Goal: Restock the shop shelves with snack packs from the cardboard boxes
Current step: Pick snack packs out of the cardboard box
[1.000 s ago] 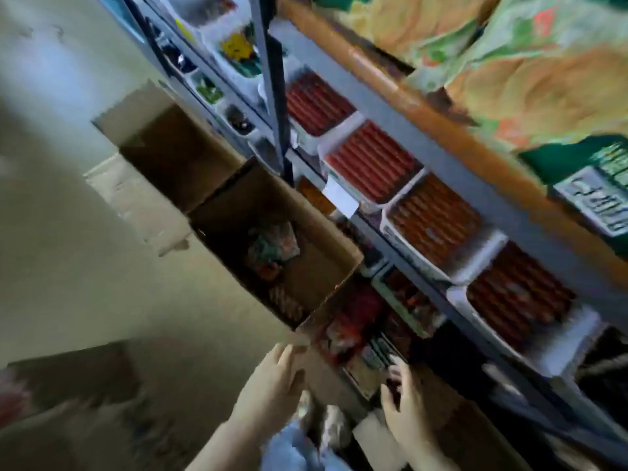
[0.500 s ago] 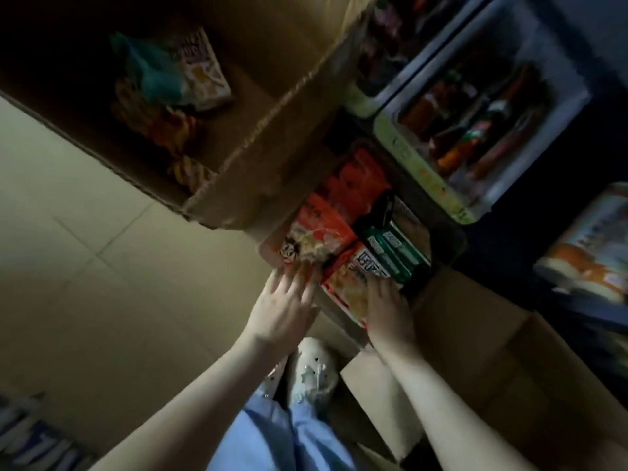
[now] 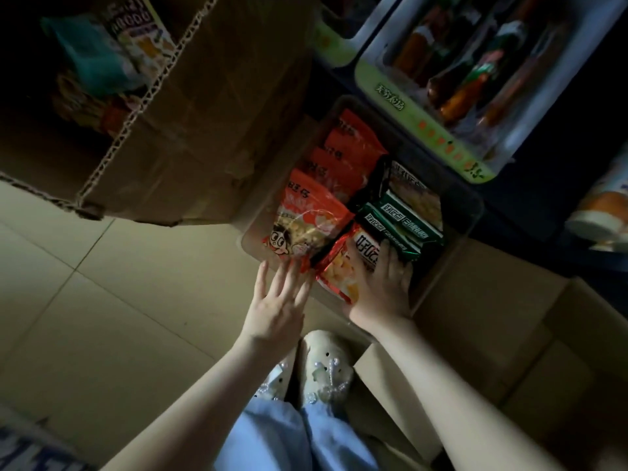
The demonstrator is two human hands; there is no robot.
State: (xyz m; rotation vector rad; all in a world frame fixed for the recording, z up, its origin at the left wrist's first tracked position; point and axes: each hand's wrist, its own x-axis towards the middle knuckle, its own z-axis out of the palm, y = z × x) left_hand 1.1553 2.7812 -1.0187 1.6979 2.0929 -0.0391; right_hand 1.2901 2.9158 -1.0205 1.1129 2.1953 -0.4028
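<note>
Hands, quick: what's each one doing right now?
Left hand: open, straight fingertips touching the red snack pack, holding nothing.
Right hand: gripping the orange snack pack.

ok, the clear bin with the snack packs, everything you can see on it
The clear bin looks like see-through plastic with rounded corners and sits low on the shelf, beside a green-fronted tray. Inside, red-orange packs stand in a row on one side and green packs on the other. The right hand rests on a red-orange pack at the near edge. The left hand reaches for the front pack with straight fingers. A cardboard box stands against its far side.
</note>
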